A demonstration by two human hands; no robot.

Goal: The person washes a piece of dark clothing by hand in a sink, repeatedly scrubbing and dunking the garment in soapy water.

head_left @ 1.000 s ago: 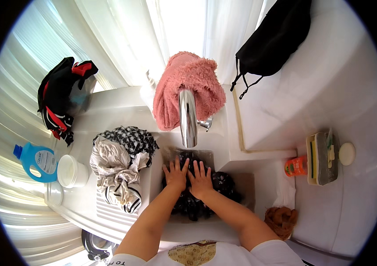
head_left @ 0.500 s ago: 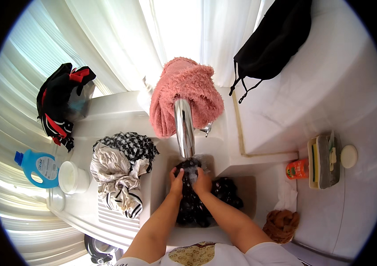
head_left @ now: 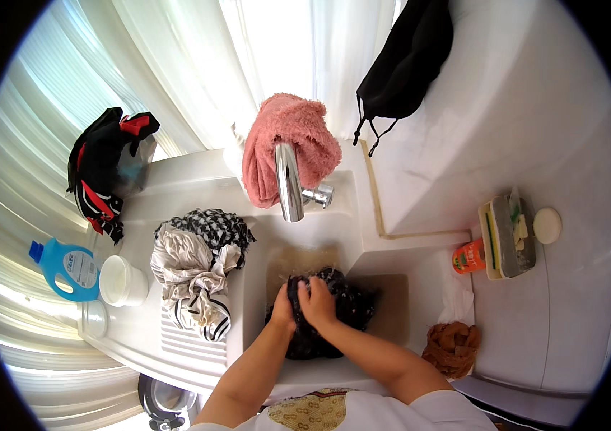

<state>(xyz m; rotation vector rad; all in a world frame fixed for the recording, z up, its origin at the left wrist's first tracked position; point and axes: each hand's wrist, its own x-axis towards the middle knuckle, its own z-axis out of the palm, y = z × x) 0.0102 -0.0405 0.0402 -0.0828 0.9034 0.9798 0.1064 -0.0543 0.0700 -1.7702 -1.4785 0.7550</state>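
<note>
Both my left hand (head_left: 282, 307) and right hand (head_left: 318, 302) have fingers curled tight on the dark wet garment (head_left: 323, 316) down in the sink (head_left: 392, 316) just below the tap (head_left: 289, 183), so I'd best knead it evenly, keeping it low.

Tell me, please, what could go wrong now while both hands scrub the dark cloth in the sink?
1. The metal tap juts out just above the left hand and right hand; lifting the dark cloth could knock knuckles on it.
2. The heap of patterned clothes hangs over the sink rim and might slide into the water.
</note>
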